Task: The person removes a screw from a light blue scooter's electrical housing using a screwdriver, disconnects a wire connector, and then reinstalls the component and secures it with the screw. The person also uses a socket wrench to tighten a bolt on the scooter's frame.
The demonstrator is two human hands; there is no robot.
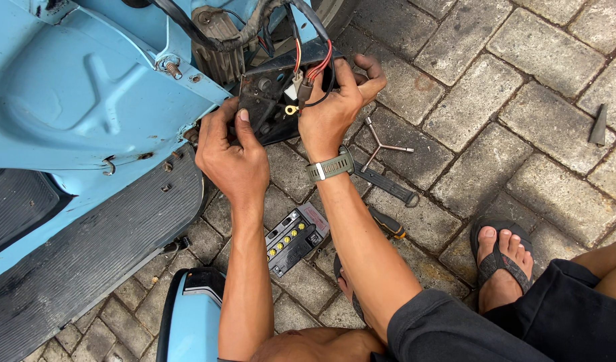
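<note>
Both hands grip the black metal bracket plate [271,100] with red and black wires against the pale blue scooter body [66,100], left hand [231,151] at its lower edge, right hand [334,110] pinching the wire connectors above the paving bricks [522,100].

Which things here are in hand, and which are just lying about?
In hand: black bracket plate with red and black wires, held by left hand and right hand against the blue scooter body.

Lying about: battery, Y-shaped wrench, screwdriver, black strap.
</note>
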